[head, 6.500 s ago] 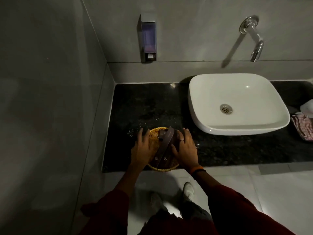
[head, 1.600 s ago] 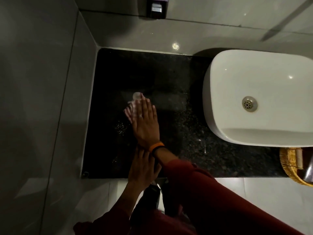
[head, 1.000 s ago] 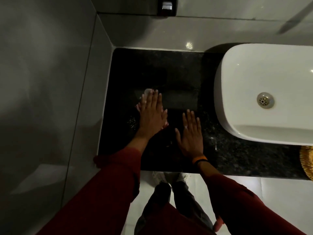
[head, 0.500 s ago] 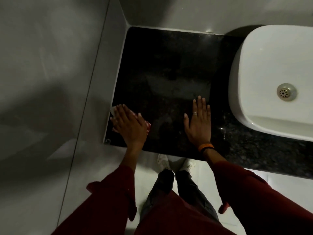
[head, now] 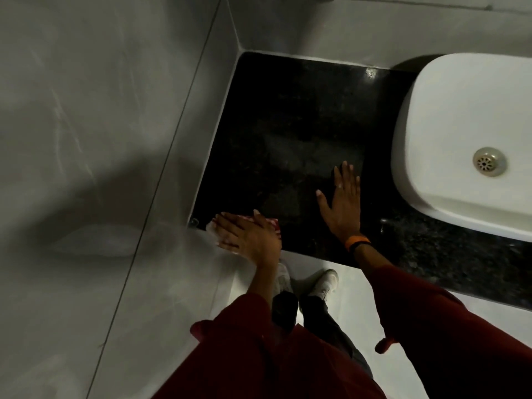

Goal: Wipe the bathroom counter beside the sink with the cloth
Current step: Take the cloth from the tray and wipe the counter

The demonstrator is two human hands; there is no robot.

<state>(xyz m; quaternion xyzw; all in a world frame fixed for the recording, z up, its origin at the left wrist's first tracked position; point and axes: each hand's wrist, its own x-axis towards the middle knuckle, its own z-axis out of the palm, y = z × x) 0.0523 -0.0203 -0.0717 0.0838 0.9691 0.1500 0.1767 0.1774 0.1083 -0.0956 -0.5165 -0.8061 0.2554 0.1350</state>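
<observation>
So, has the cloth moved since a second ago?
Yes. The cloth, under the left hand, has slid from the middle to the front left corner of the counter, farther from the sink.

We see the left hand [head: 247,236] pressing the cloth [head: 272,225] flat at the counter's [head: 288,125] front-left corner, while the right hand [head: 344,203] lies flat beside the sink [head: 449,110].

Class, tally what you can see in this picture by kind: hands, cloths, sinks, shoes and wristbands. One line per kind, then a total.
Hands: 2, left hand and right hand
Cloth: 1
Sink: 1
Shoes: 2
Wristband: 1
Total: 7
</observation>
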